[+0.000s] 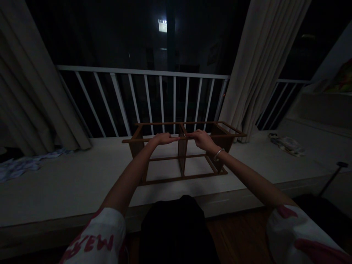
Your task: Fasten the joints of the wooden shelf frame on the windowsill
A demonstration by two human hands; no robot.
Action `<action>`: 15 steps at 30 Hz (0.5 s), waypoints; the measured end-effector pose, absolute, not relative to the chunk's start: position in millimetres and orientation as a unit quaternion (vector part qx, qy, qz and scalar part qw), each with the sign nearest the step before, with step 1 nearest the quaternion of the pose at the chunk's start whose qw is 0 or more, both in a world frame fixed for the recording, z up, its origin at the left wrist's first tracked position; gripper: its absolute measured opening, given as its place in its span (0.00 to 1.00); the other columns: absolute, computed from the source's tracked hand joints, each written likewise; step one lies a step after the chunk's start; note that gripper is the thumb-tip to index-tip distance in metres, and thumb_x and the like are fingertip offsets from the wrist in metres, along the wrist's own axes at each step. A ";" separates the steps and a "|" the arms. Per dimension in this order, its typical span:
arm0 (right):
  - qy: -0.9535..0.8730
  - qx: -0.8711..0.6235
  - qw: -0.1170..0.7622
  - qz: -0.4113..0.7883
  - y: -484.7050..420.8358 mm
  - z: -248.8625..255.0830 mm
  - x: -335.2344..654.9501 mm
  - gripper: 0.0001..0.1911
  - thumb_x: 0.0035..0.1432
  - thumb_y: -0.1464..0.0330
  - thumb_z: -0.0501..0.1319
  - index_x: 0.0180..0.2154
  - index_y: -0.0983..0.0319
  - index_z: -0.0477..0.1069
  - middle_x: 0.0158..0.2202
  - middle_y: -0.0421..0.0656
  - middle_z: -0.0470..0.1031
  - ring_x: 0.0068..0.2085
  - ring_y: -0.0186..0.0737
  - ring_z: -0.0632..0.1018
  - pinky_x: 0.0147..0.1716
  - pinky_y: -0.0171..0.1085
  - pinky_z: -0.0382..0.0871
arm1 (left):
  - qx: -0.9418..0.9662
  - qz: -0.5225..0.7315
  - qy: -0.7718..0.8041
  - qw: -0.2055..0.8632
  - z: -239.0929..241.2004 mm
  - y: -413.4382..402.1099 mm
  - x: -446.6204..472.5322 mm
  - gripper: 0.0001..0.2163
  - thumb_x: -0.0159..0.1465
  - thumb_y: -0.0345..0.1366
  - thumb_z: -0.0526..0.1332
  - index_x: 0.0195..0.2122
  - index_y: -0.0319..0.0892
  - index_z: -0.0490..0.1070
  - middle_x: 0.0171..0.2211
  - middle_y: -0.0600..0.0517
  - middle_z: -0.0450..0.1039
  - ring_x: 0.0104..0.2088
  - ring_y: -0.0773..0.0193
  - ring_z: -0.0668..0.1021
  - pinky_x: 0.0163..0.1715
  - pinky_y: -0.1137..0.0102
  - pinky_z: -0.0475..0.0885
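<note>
A brown wooden shelf rack [183,178] lies on its side on the pale window ledge, its open frame facing up. My left hand [164,138] grips its near upper rail, just left of the middle shelf board, with one finger stretched along the rail towards the joint. My right hand [202,139], a bracelet on its wrist, is closed in a pinch just right of that joint. Its fingertips meet the rail close to the left fingertip. Whatever they pinch is too small and dark to make out.
Behind the rack stands a white railing [174,99] before a dark window. Beige curtains [258,66] hang on both sides. Crumpled cloth [30,163] lies at the left of the ledge [104,176], and a small bundle [288,145] at the right. A dark-tipped stick [330,179] leans at far right.
</note>
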State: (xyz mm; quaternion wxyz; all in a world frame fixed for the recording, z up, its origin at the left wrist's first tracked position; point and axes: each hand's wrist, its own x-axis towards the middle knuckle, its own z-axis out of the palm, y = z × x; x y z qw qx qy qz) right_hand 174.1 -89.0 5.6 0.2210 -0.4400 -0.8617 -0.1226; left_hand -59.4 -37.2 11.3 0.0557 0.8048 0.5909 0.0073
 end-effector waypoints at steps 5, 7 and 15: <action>-0.843 -0.464 0.235 -0.140 -88.2 4.2 172.0 0.23 0.53 0.79 0.48 0.49 0.59 0.64 0.39 0.45 0.71 0.40 0.39 0.67 0.39 0.36 0.55 | 0.809 0.015 0.586 0.051 11.2 -37.2 -59.7 0.37 0.46 0.68 0.39 0.32 0.42 0.73 0.38 0.45 0.73 0.38 0.53 0.74 0.36 0.67 0.65; -0.844 -0.459 0.236 -0.144 -88.4 4.8 170.5 0.21 0.53 0.79 0.48 0.48 0.60 0.65 0.39 0.45 0.71 0.42 0.40 0.66 0.40 0.37 0.54 | 0.810 0.014 0.584 0.050 11.1 -37.3 -59.8 0.37 0.46 0.68 0.38 0.32 0.41 0.73 0.37 0.45 0.73 0.38 0.53 0.74 0.36 0.67 0.65; -0.823 -0.478 0.251 -0.174 -89.5 10.1 162.6 0.15 0.55 0.76 0.49 0.39 0.61 0.70 0.41 0.47 0.67 0.42 0.42 0.64 0.38 0.38 0.54 | 0.810 0.018 0.585 0.045 11.9 -39.0 -59.6 0.37 0.47 0.67 0.39 0.32 0.41 0.73 0.37 0.44 0.73 0.39 0.53 0.74 0.36 0.67 0.65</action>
